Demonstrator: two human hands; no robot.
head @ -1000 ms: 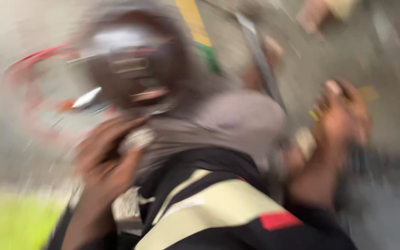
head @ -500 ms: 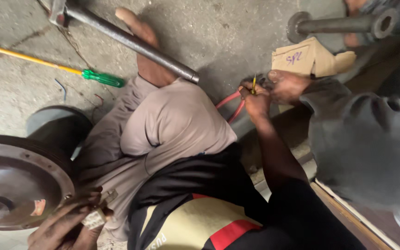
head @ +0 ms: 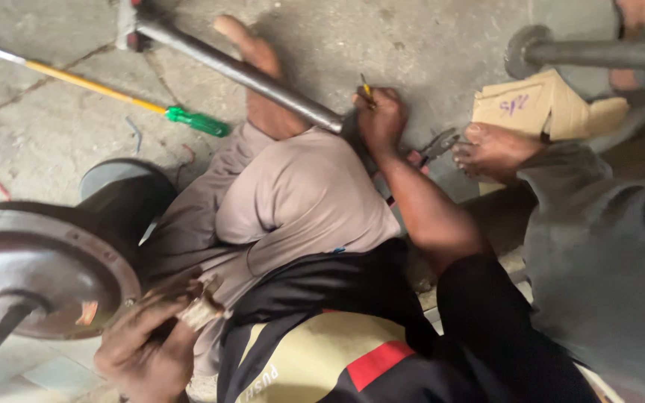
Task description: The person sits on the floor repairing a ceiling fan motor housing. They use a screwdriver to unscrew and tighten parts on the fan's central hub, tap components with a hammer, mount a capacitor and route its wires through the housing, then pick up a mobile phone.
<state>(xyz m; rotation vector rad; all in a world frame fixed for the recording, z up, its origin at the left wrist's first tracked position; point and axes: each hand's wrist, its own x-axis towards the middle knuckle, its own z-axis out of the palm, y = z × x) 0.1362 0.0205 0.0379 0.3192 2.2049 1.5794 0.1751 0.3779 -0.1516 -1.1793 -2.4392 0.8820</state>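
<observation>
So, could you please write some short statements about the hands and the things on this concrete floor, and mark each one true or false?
1. The right hand holds a thin yellow-handled tool. True.
2. The long screwdriver with the green handle is in the left hand. False: it lies alone on the floor.
3. The left hand is at the rim of the round brown metal motor housing. True.
4. The red-handled pliers lie on the brown cardboard box. False: they lie on the floor, beside another person's bare foot.

Colours on the concrete floor

Green-handled, yellow-shafted screwdriver (head: 188,119); grey steel rod (head: 240,73); dark brown motor housing (head: 39,269); tan cardboard (head: 543,104); beige trousers (head: 300,201).
</observation>
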